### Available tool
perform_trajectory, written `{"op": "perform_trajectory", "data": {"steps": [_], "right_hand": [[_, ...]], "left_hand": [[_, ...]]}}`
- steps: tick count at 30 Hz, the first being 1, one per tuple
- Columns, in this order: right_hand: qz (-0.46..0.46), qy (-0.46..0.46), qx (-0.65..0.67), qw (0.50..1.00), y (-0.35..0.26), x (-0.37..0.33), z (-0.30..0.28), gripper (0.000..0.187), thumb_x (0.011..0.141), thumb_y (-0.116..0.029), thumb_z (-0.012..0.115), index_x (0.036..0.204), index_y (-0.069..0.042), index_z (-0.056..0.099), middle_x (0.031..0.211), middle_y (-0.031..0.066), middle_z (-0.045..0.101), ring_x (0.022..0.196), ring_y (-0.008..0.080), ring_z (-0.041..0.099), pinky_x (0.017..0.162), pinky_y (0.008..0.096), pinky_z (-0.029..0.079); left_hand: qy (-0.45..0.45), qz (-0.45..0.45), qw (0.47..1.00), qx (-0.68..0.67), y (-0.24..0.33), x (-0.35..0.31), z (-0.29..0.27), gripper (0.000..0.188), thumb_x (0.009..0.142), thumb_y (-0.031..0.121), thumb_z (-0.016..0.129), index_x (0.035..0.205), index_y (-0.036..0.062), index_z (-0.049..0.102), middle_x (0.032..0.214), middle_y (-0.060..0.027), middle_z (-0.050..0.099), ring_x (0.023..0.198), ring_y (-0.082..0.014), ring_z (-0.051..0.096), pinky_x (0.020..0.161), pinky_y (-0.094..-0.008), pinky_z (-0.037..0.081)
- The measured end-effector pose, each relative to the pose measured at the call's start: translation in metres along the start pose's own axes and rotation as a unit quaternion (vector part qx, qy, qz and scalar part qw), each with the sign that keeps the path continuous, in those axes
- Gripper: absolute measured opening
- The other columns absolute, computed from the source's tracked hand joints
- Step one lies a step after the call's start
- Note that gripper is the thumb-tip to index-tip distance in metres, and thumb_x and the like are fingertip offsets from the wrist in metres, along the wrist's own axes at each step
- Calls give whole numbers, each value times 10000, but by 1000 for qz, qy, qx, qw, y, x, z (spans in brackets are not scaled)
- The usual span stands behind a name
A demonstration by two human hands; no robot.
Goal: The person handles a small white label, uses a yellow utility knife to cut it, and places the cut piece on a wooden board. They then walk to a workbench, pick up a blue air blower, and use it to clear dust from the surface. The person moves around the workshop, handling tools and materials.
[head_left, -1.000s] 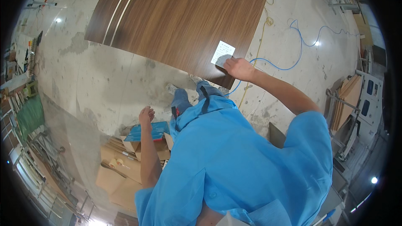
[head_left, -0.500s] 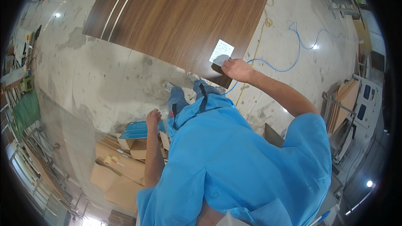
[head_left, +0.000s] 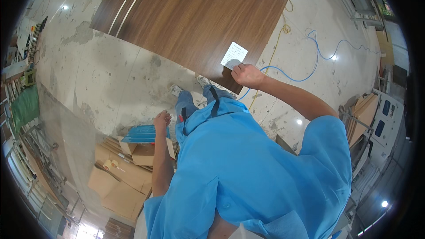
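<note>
My right hand (head_left: 248,76) pinches the lower right corner of a small white paper slip (head_left: 234,54) with printed lines. The slip is at the near corner of a large dark wood-grain panel (head_left: 190,22), which carries two pale parallel stripes (head_left: 131,4) at its left. The hand's shadow falls on the slip's lower part, and I cannot tell whether the paper lies flat. At my left side hangs my left hand (head_left: 162,120), its fingers loosely curled in, with no object showing in them. Beneath it is an open cardboard box (head_left: 144,154) with blue flat pieces (head_left: 142,134) on top.
A blue hose (head_left: 290,79) and a yellow cord (head_left: 275,46) run along the stained floor right of the panel. Flattened cardboard (head_left: 126,194) with tape rolls (head_left: 107,164) lies at lower left. Racks line the left side; a white cabinet (head_left: 384,119) stands at right.
The view has shifted slightly. My right hand stays at the slip's lower corner, a touch further left. The left hand still hangs by my side.
</note>
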State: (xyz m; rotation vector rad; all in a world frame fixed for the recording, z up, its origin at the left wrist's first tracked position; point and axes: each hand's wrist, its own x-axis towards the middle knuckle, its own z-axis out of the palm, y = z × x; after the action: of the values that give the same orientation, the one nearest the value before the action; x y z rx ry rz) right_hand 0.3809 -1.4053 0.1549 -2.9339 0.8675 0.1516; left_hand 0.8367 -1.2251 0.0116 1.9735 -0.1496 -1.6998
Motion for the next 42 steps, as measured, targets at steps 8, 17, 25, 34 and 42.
{"op": "perform_trajectory", "data": {"steps": [8, 17, 25, 34, 42], "right_hand": [[102, 27, 131, 986, 11, -8, 6, 122, 827, -139, 639, 887, -38, 604, 854, 112, 630, 823, 283, 673, 664, 404, 564], [100, 43, 137, 985, 5, -17, 5, 108, 841, -125, 635, 892, -46, 581, 858, 116, 595, 831, 301, 648, 707, 414, 565], [48, 1, 27, 998, -5, -8, 2, 98, 785, -129, 613, 832, -43, 607, 850, 111, 601, 815, 268, 660, 669, 383, 564], [0, -33, -38, 999, -7, 7, 2, 138, 778, -147, 607, 835, -21, 614, 789, 117, 591, 752, 257, 649, 611, 356, 536], [3, -12, 32, 999, 12, 2, 13, 178, 812, -154, 621, 902, -3, 591, 836, 144, 594, 776, 300, 658, 632, 417, 544]], "left_hand": [[17, -8, 1000, 13, -17, -8, -1, 430, 961, 322, 628, 1227, -15, 620, 1094, -139, 682, 952, -225, 671, 820, -336, 516], [17, 1, 1000, 6, -22, -12, 8, 436, 960, 334, 631, 1234, -5, 626, 1082, -131, 686, 936, -210, 671, 811, -326, 516], [22, 9, 1000, -4, -28, -21, 21, 409, 969, 343, 635, 1215, 17, 630, 1029, -89, 689, 877, -174, 674, 747, -287, 525], [17, 21, 999, -35, -47, -27, 31, 379, 977, 354, 631, 1191, 42, 646, 1049, -82, 692, 894, -164, 673, 768, -283, 526], [49, 21, 997, -48, -74, -37, 39, 391, 946, 310, 636, 1183, -1, 653, 994, -111, 697, 865, -190, 683, 762, -297, 532]]}}
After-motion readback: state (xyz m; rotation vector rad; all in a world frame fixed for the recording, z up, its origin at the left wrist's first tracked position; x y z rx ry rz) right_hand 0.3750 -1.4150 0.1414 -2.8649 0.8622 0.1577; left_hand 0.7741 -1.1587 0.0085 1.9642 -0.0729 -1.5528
